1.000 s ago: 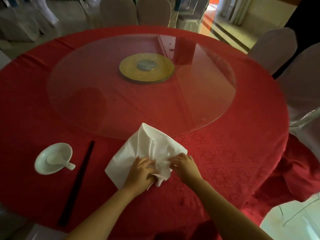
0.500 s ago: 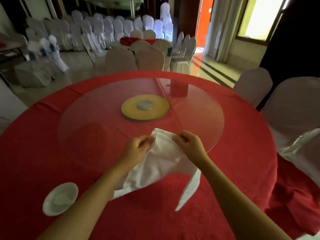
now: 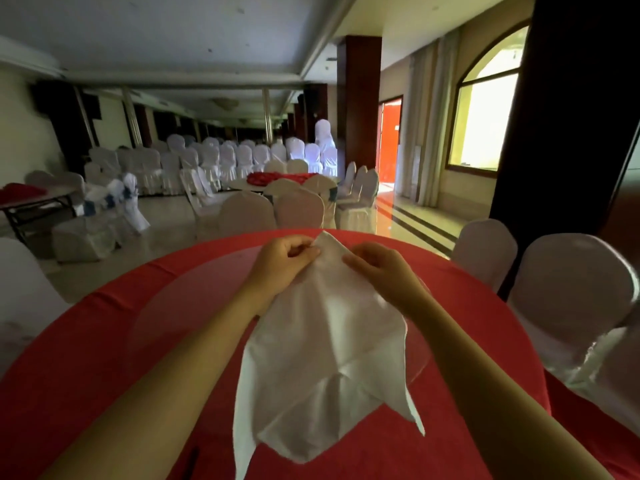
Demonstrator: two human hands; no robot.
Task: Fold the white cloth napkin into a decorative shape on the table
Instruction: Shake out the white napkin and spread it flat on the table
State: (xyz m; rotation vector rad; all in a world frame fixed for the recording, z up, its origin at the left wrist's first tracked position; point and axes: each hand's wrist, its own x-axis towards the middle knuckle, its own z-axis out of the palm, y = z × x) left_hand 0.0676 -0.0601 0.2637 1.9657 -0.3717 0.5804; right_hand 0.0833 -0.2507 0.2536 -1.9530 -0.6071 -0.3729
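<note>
The white cloth napkin [image 3: 325, 351] hangs in the air in front of me, above the round table with its red tablecloth [image 3: 86, 368]. My left hand [image 3: 280, 268] pinches the napkin's top corner from the left. My right hand [image 3: 381, 271] grips the upper edge from the right, a little lower. The cloth falls loosely with creases, and its bottom points dangle near the table's front. It hides the middle of the table.
A glass turntable [image 3: 194, 299] lies on the table behind the napkin. White-covered chairs [image 3: 568, 292] stand at the right and at the far side [image 3: 273, 206]. A dark chopstick tip [image 3: 190, 462] shows at the bottom. More chairs and tables fill the hall beyond.
Both hands lifted the napkin off the table and raised it high, letting it unfold and hang. The view tilted up from the table to the hall; the white dish left the frame.
</note>
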